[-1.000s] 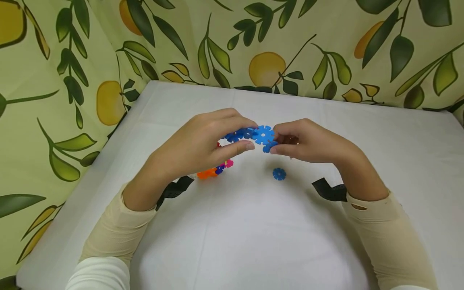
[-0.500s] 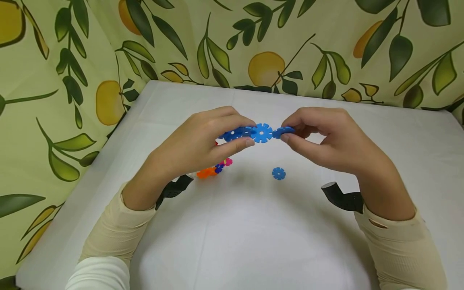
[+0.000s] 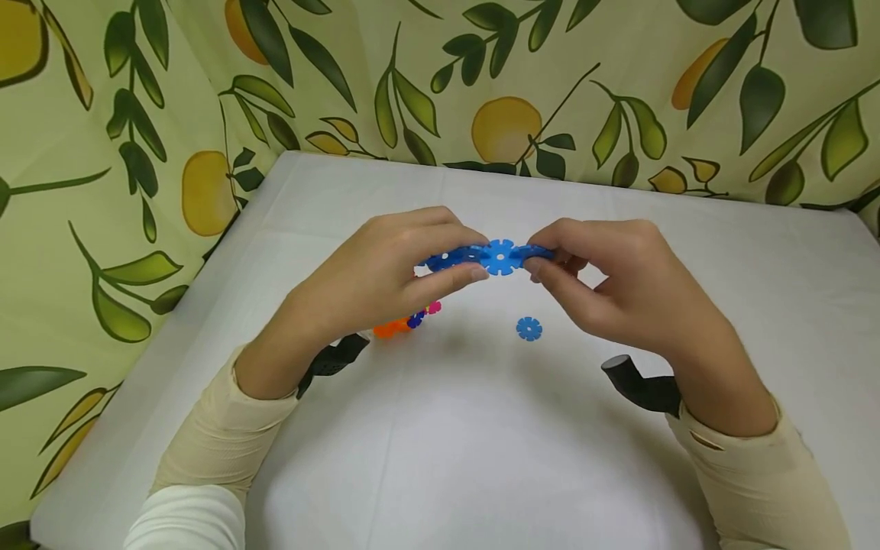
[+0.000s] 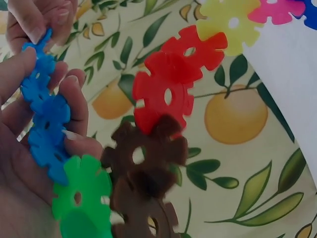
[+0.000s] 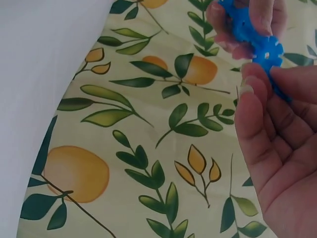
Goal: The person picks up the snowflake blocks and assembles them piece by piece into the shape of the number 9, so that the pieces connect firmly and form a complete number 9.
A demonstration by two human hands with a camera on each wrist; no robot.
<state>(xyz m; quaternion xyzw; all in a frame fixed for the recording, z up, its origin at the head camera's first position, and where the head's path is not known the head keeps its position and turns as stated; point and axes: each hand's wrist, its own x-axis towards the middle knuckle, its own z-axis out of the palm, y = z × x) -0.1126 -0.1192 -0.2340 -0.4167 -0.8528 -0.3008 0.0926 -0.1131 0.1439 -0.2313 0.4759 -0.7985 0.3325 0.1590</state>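
Observation:
Above the table, my left hand (image 3: 385, 267) grips a chain of notched blue discs (image 3: 500, 257) between thumb and fingers. At the chain's right end, my right hand (image 3: 612, 283) pinches a blue disc (image 3: 541, 252) edge-on against the neighbouring one. In the left wrist view the chain runs on from the blue discs (image 4: 49, 124) into green discs (image 4: 81, 191). Brown (image 4: 143, 153), red (image 4: 163, 94), yellow (image 4: 230, 25) and pink discs (image 4: 277, 10) also hang linked there. Much of the chain is hidden behind my left hand in the head view.
One loose blue disc (image 3: 528, 328) lies on the white-covered table (image 3: 467, 443), below and between my hands. Orange discs (image 3: 393, 328) show beside my left wrist, close to the tabletop. A patterned cloth (image 3: 385, 76) with fruit and leaves hangs behind the table.
My right hand has turned and shifted right with its blue disc, which went from hanging below the chain's end to lying level in line with it. My left hand has barely moved.

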